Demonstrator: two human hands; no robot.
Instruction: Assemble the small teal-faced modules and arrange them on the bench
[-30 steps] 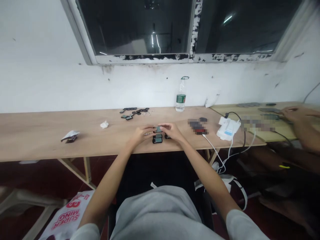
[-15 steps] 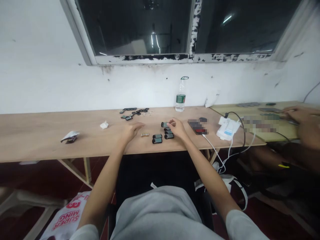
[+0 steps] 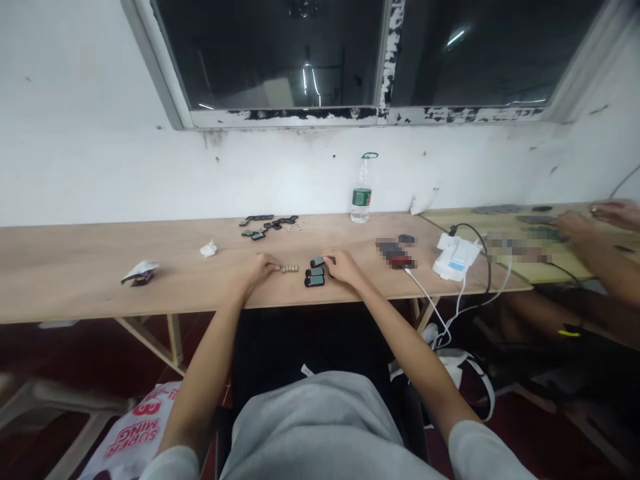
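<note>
Your left hand (image 3: 255,269) lies open on the plywood table top (image 3: 75,287), its fingertips just at the end of a short row of small brass-coloured pieces (image 3: 289,269) and not closed on them. Your right hand (image 3: 343,267) reaches toward three small dark units with blue-green screens (image 3: 314,272), its fingers (image 3: 327,257) at the top unit. I cannot tell whether they are pinching that unit or only resting against it (at this size, the contact is too small to read). The three units sit close together in a short column near the table's front edge, between your hands. As for what is done and what is left, those units and the row of pieces are laid out in front of you, while a loose scatter of dark parts and tiny pale bits (image 3: 270,225) lies farther back, well apart from both hands. A crumpled tissue (image 3: 209,249) and a torn wrapper (image 3: 141,272) lie to your left. A water bottle (image 3: 361,193) stands by the wall, and a white charger (image 3: 456,259) sits to your right. Beyond it, a co-worker's hands (image 3: 580,227) work at a paler board (image 3: 505,223).
</note>
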